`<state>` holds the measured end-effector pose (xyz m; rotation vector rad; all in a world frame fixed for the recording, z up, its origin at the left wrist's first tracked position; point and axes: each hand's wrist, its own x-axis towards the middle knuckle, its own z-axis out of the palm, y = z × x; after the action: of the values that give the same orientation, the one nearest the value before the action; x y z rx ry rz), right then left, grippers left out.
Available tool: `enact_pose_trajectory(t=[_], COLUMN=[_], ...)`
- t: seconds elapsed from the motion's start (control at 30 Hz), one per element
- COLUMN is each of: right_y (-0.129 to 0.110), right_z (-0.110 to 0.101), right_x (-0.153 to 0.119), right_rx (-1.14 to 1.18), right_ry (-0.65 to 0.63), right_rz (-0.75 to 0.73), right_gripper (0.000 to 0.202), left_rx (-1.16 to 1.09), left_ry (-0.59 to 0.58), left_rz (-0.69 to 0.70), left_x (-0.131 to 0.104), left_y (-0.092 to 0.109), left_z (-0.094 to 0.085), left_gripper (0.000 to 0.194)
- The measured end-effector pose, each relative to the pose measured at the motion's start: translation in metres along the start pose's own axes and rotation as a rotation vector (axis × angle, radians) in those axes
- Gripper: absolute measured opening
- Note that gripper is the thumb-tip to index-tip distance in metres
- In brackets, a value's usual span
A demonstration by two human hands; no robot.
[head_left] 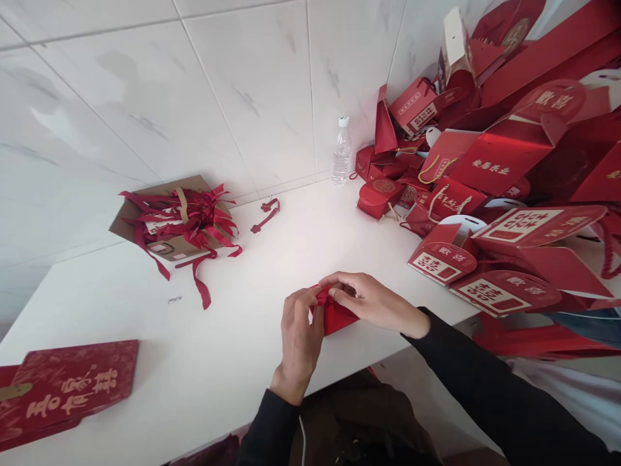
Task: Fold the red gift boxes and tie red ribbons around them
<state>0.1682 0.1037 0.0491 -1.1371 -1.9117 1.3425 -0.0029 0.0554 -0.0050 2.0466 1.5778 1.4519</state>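
A small bright red box or packet (338, 318) lies near the front edge of the white table, partly covered by both hands. My left hand (301, 323) is on its left side, fingers bent and pinching its top edge. From the right, my right hand (366, 299) reaches over it, with thumb and forefinger closed on the same top part. The fingertips of both hands nearly meet there. Whether they pinch a ribbon or the box's own flap is too small to tell.
An open cardboard box (182, 249) of red ribbons stands at the back left, a loose red cord (268, 217) beside it. Red printed bags (70, 385) lie front left. A plastic bottle (341, 155) stands by the wall. Piled red gift boxes (502, 155) fill the right.
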Motion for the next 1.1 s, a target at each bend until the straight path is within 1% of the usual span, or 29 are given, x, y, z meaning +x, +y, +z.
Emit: enact_pose_trajectory(t=[0.1, 0.2, 0.3, 0.4, 0.5, 0.6, 0.7, 0.8, 0.97, 1.1], right_y=[0.001, 0.000, -0.004, -0.007, -0.005, 0.002, 0.010, 0.014, 0.021, 0.025], right_z=[-0.002, -0.003, -0.004, -0.007, -0.010, -0.013, -0.014, -0.015, -0.017, -0.017], right_x=[0.002, 0.003, 0.002, 0.000, -0.003, -0.006, -0.008, -0.009, -0.009, -0.013], right_rx=[-0.013, -0.032, -0.058, -0.101, -0.167, -0.216, -0.237, -0.245, -0.254, -0.265], right_ry=[-0.036, -0.048, -0.012, 0.048, 0.129, 0.178, 0.198, 0.205, 0.231, 0.256], right_rz=[0.003, 0.013, 0.030, 0.050, 0.078, 0.104, 0.131, 0.150, 0.160, 0.121], right_gripper=[0.023, 0.018, 0.017, 0.017, 0.015, 0.013, 0.015, 0.018, 0.017, 0.017], left_rx=[0.018, 0.041, 0.067, 0.087, 0.090, 0.063, 0.006, -0.043, -0.085, -0.106], left_ry=[0.039, 0.072, 0.085, 0.090, 0.087, 0.047, -0.017, -0.064, -0.100, -0.129], left_rz=[0.081, 0.121, 0.129, 0.105, 0.037, -0.078, -0.206, -0.311, -0.452, -0.530], left_x=[0.003, 0.004, 0.002, -0.003, -0.010, -0.017, -0.022, -0.023, -0.020, -0.019], left_y=[0.001, 0.002, 0.001, 0.001, 0.005, 0.013, 0.021, 0.024, 0.025, 0.026], left_z=[-0.001, -0.004, -0.007, -0.009, -0.012, -0.018, -0.022, -0.024, -0.029, -0.032], left_gripper=[0.016, 0.017, 0.018, 0.016, 0.013, 0.012, 0.010, 0.008, 0.011, 0.011])
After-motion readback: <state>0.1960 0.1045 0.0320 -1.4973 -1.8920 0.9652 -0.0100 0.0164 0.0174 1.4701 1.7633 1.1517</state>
